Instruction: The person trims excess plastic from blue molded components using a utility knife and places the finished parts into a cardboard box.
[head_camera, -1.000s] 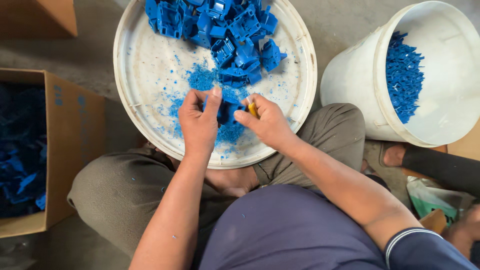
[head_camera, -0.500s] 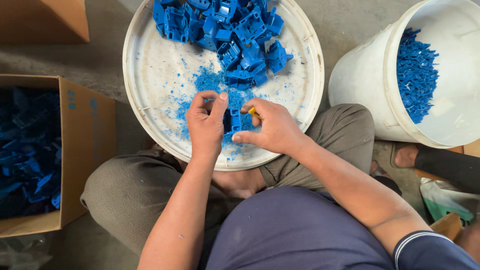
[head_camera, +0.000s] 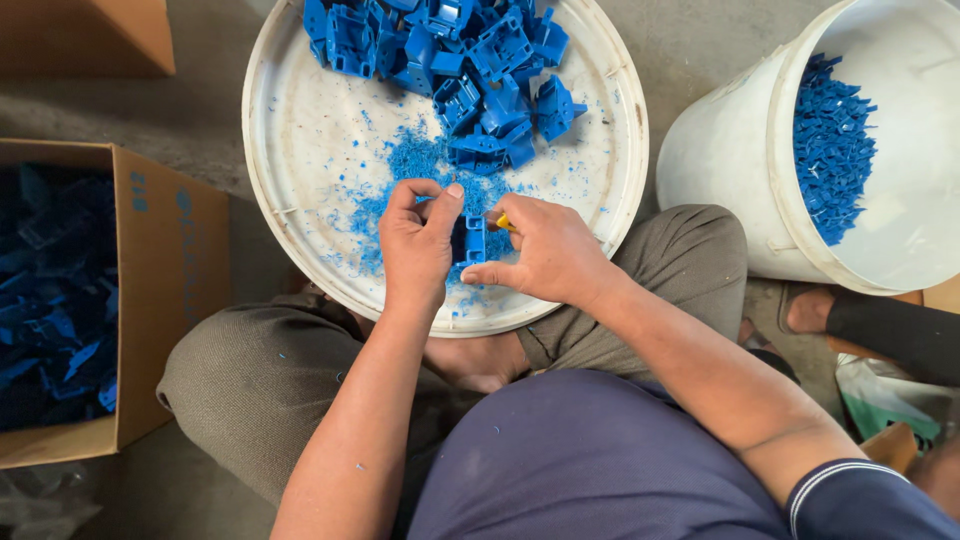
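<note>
My left hand (head_camera: 418, 245) grips a small blue plastic part (head_camera: 468, 240) over the near side of a round white tray (head_camera: 300, 200). My right hand (head_camera: 545, 250) is closed on a small yellow-handled tool (head_camera: 503, 223), its tip against the part. Both hands meet over a patch of blue plastic shavings (head_camera: 415, 165). A heap of similar blue parts (head_camera: 450, 55) lies at the tray's far side.
A white bucket (head_camera: 720, 170) holding blue plastic scraps (head_camera: 830, 140) stands to the right. A cardboard box (head_camera: 160, 280) with blue parts inside sits to the left. The tray rests over my crossed legs (head_camera: 250, 370). Another person's foot (head_camera: 815, 310) shows at right.
The view has shifted slightly; both hands stay together on the blue part, with small finger movements as the tool works on it.
</note>
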